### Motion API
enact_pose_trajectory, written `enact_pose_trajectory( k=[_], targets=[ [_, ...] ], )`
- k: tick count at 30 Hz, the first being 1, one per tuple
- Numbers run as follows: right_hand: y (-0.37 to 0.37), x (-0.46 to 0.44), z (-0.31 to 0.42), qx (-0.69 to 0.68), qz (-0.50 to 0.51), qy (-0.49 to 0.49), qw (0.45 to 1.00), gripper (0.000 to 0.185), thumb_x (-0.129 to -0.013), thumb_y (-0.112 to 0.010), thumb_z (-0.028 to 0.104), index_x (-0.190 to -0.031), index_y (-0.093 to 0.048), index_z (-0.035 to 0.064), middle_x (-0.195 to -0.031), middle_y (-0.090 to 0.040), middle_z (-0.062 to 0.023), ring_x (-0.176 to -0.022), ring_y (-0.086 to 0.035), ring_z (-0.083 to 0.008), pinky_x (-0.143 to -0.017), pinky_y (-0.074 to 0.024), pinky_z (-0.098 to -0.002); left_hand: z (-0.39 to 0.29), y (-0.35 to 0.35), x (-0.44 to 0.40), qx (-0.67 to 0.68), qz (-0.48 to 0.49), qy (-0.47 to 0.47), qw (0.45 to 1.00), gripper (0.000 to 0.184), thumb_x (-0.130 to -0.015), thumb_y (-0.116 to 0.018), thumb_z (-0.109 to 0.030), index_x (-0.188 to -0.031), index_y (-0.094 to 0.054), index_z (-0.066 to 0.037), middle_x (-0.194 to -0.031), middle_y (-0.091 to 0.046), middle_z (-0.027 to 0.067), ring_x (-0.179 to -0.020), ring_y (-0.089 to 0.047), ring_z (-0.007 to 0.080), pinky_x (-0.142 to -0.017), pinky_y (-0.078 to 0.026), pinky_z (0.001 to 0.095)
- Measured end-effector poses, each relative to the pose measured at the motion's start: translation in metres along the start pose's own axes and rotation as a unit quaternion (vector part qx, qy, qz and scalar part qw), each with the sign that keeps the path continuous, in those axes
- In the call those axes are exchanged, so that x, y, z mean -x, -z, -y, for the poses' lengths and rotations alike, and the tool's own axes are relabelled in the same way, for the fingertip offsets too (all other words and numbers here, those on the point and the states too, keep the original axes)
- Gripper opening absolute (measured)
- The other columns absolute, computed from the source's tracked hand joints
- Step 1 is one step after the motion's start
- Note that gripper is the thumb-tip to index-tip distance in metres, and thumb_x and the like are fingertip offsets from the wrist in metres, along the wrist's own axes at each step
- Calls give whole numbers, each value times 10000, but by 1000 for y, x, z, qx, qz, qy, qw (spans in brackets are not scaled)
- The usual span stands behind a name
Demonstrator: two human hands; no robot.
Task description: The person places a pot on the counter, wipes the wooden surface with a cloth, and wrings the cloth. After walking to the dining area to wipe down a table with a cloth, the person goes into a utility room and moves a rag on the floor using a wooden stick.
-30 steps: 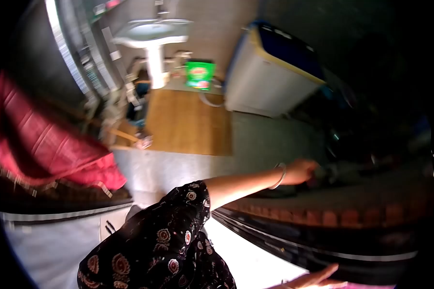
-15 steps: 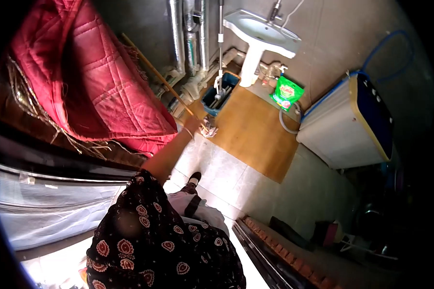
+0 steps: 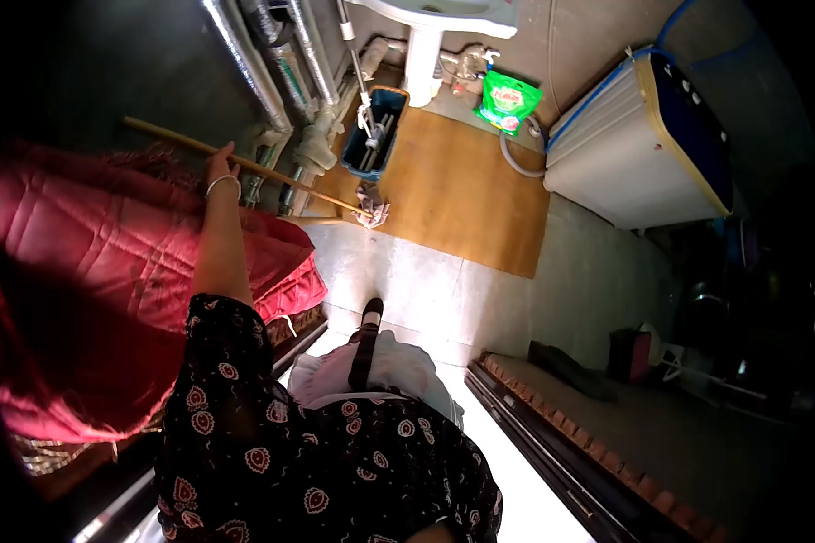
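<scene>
My left hand [image 3: 220, 168], with a bangle at the wrist, is closed around a long wooden stick [image 3: 285, 181] at its upper part. The stick slants down to the right. At its lower end a crumpled pale cloth [image 3: 371, 208] lies on the floor by the brown mat's corner; whether it is tied on, I cannot tell. Under my left arm hangs a red quilted curtain [image 3: 91, 235]. Of my right arm only a bit of skin shows at the bottom edge; the hand is out of view.
A blue bin [image 3: 393, 101] holding a flat mop [image 3: 376, 134] stands near the sink pedestal [image 3: 422, 68]. A brown mat [image 3: 471, 195] covers part of the floor. A green packet [image 3: 509, 101] and a white washing machine [image 3: 607, 154] are to the right. Silvery pipes [image 3: 244, 63] run up the wall.
My left hand has moved left and up, from beside the cloth to the stick's upper part. The stick now lies flatter, its top end swung left. My view has shifted, and the curtain appears lower.
</scene>
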State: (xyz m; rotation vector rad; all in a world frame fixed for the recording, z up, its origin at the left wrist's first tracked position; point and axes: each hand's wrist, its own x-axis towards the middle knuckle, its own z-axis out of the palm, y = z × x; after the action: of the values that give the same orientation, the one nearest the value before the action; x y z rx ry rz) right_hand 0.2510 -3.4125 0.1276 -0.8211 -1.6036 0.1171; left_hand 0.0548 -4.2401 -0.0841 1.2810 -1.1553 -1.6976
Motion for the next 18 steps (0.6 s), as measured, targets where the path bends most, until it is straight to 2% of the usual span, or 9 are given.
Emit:
enact_pose_trajectory(
  k=[1,5,6,8,11,14,15,17,18],
  targets=[
    [5,-1,-2,7,-6,-2,1000,380,-865,-512,252,-1124,-478,-24,-1096,-506,-149,-944,-538,-218,-815,-446,-330,0,-2,-4,17,0,-4,1000,369,-718,-667,-232,-995,-521,-36,-1088,-461,113,-1005,-426,207,-764,-422,336],
    [18,-5,-4,37,-12,-4,999,367,-866,-509,256,-1105,-500,-22,-1081,-517,-144,-935,-545,-217,-809,-449,-333,18,-8,-46,86,108,29,990,159,-766,-622,-196,-787,-582,-44,-720,-560,46,-730,-546,154,-647,-436,298],
    [21,-5,-2,41,-12,-5,999,364,-866,-509,257,-1100,-505,-22,-1077,-520,-143,-932,-547,-216,-808,-450,-334,2,-23,-8,49,159,38,985,160,-779,-620,-188,-702,-578,-54,-778,-557,28,-700,-542,154,-640,-437,234],
    [24,-5,5,42,-4,0,999,358,-866,-508,258,-1091,-516,-21,-1069,-525,-140,-927,-550,-215,-805,-452,-335,28,-51,13,-6,255,-101,962,158,-783,-610,-189,-736,-579,-41,-782,-553,31,-684,-534,133,-630,-439,231],
    [24,1,14,15,37,13,999,351,-867,-506,261,-1077,-532,-19,-1057,-533,-136,-920,-555,-214,-800,-455,-338,34,-109,99,-17,322,-64,944,146,-774,-593,-171,-814,-582,-31,-795,-550,28,-697,-527,113,-637,-442,238],
    [12,22,43,-63,197,21,978,346,-867,-504,264,-1063,-549,-18,-1045,-541,-132,-913,-561,-213,-796,-457,-340,35,-167,210,-80,408,-72,906,212,-706,-711,-229,-768,-603,-58,-717,-576,-17,-611,-498,76,-576,-422,235],
    [5,48,106,6,259,14,966,447,-882,-427,383,-1083,-537,-1,-1065,-551,-126,-909,-578,-217,-783,-466,-350,24,-179,253,-110,463,-101,874,201,-722,-700,-208,-748,-601,-35,-698,-563,-37,-614,-486,57,-572,-412,230],
    [-9,82,149,-127,395,-81,906,546,-864,-397,478,-1157,-492,26,-1182,-506,-105,-920,-577,-238,-775,-456,-350,56,-200,312,-5,593,-89,800,204,-705,-712,-162,-656,-562,-33,-678,-575,-12,-586,-486,77,-562,-408,259],
    [-14,91,162,-205,437,-157,862,553,-872,-389,468,-1192,-456,22,-1193,-493,-128,-982,-547,-250,-797,-446,-337,99,-207,328,-34,609,-301,733,232,-679,-719,-136,-603,-525,-34,-640,-572,48,-525,-492,179,-572,-404,319]
  ],
)
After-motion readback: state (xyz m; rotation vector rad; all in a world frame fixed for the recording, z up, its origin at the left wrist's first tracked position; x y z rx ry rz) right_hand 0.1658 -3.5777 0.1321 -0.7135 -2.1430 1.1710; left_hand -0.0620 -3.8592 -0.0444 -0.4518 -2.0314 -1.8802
